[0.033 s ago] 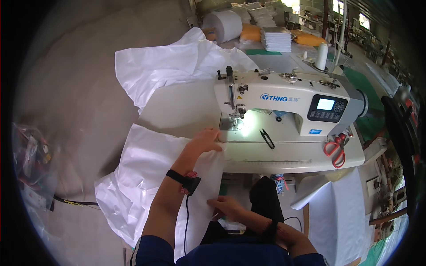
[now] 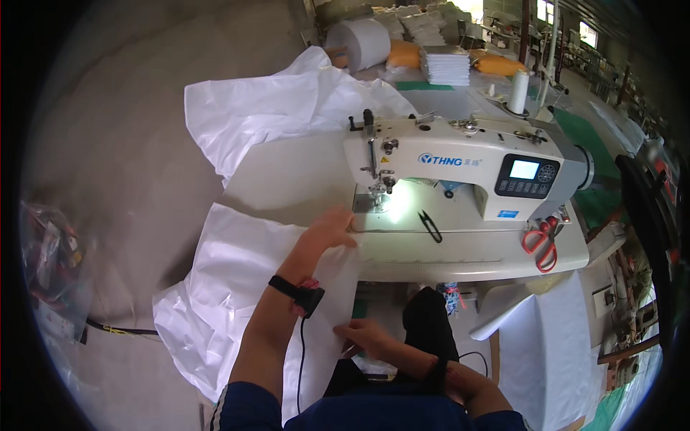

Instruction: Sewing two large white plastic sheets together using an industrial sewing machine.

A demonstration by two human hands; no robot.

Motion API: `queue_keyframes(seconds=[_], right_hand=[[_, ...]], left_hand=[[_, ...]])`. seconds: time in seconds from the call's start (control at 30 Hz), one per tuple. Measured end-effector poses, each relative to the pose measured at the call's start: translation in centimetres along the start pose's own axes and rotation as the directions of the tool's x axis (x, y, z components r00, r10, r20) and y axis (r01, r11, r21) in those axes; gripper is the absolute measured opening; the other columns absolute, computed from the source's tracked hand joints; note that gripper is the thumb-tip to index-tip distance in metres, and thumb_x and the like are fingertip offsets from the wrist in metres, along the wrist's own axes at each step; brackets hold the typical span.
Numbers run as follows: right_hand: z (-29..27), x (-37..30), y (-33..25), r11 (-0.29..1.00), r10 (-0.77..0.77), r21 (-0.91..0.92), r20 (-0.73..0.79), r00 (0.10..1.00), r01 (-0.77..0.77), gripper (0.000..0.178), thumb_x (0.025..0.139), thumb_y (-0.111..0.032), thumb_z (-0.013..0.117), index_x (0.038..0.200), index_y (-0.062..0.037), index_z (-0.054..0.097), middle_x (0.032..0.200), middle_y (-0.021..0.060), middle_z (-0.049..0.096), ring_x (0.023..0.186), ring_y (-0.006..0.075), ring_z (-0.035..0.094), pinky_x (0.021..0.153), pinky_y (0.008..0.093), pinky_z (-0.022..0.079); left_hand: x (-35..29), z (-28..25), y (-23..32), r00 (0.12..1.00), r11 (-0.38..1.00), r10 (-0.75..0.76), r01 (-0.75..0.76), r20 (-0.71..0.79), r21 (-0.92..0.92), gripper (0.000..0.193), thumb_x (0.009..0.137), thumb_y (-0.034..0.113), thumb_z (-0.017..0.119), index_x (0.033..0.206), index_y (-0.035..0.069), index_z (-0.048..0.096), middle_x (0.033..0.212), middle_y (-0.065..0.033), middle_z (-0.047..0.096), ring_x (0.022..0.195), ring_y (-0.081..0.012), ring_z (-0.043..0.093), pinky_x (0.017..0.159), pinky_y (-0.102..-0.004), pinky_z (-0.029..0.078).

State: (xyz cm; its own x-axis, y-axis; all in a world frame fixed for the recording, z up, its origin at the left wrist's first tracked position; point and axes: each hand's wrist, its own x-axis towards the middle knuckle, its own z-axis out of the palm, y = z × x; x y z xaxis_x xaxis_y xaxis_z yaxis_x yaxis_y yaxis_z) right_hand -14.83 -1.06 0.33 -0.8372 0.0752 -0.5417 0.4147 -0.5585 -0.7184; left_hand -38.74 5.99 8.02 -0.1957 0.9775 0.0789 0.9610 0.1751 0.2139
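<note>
A large white woven sheet (image 2: 237, 287) hangs from the left front of the sewing table (image 2: 460, 262) down to the floor. My left hand (image 2: 332, 228) lies flat on the sheet's top edge, just left of the needle area (image 2: 379, 188) of the white sewing machine (image 2: 460, 169). A black band with a cable (image 2: 296, 291) sits on that wrist. My right hand (image 2: 363, 336) is below the table's front edge, near my lap, pinching the sheet's right edge.
Black thread snips (image 2: 430, 226) and red scissors (image 2: 540, 243) lie on the table. More white sheet (image 2: 287, 100) is piled behind the machine. A thread cone (image 2: 519, 92), a white roll (image 2: 363, 39) and stacked white pieces (image 2: 445, 66) stand further back. A plastic bag (image 2: 50, 251) lies on the left floor.
</note>
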Motion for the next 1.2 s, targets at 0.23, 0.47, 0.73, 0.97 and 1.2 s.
queue_keyframes(seconds=[0.23,0.47,0.73,0.97,1.2], right_hand=[[-0.8,5.3,3.7,0.950,-0.301,-0.145,-0.185,0.936,0.277,0.061,0.078,-0.043,0.073,0.113,0.0026,0.055,0.091,0.0073,0.063,0.081,0.0178,0.060,0.072,0.0304,0.048],[1.6,-0.6,-1.6,0.955,-0.212,0.249,0.198,0.957,0.160,0.030,0.090,-0.031,0.063,0.106,-0.0059,0.064,0.107,0.0036,0.065,0.090,0.0148,0.063,0.080,0.0307,0.049],[-7.0,-5.9,-7.0,0.015,-0.888,-0.994,-0.062,0.456,-0.105,0.027,0.088,-0.029,0.060,0.101,-0.0056,0.062,0.083,0.0125,0.061,0.076,0.0241,0.062,0.057,0.0392,0.050],[-16.2,-3.2,-12.1,-0.233,-0.954,-0.924,0.157,0.254,-0.303,0.022,0.081,-0.016,0.058,0.100,-0.0052,0.062,0.096,0.0087,0.055,0.093,0.0266,0.054,0.076,0.0382,0.045],[-15.3,-2.6,-13.9,-0.036,-0.998,-0.908,0.010,0.063,-0.417,0.033,0.082,-0.017,0.061,0.108,0.0023,0.058,0.099,0.0162,0.058,0.083,0.0336,0.057,0.070,0.0421,0.049]], left_hand=[[0.8,0.9,-2.4,0.948,0.994,0.009,0.025,0.319,-0.102,0.027,0.063,0.022,0.072,0.077,0.002,0.061,0.076,-0.0153,0.063,0.067,-0.0295,0.059,0.063,-0.0410,0.046],[3.6,2.1,-0.6,0.986,0.948,0.162,-0.143,0.042,-0.285,0.023,0.069,0.022,0.070,0.078,0.003,0.061,0.077,-0.0131,0.063,0.069,-0.0283,0.059,0.064,-0.0387,0.047],[2.4,5.6,3.8,0.940,0.940,-0.052,-0.068,-0.337,-0.334,0.020,0.075,0.024,0.067,0.087,0.008,0.063,0.081,-0.0108,0.063,0.077,-0.0303,0.062,0.070,-0.0384,0.048],[1.7,6.4,3.5,0.861,0.919,-0.001,-0.200,-0.509,-0.340,0.012,0.079,0.017,0.067,0.086,0.008,0.063,0.075,-0.0086,0.061,0.070,-0.0265,0.060,0.068,-0.0392,0.046],[1.0,5.1,3.2,0.859,0.843,0.003,-0.278,-0.512,-0.460,0.008,0.081,0.011,0.065,0.083,0.004,0.062,0.072,-0.0108,0.059,0.065,-0.0263,0.057,0.058,-0.0360,0.045]])
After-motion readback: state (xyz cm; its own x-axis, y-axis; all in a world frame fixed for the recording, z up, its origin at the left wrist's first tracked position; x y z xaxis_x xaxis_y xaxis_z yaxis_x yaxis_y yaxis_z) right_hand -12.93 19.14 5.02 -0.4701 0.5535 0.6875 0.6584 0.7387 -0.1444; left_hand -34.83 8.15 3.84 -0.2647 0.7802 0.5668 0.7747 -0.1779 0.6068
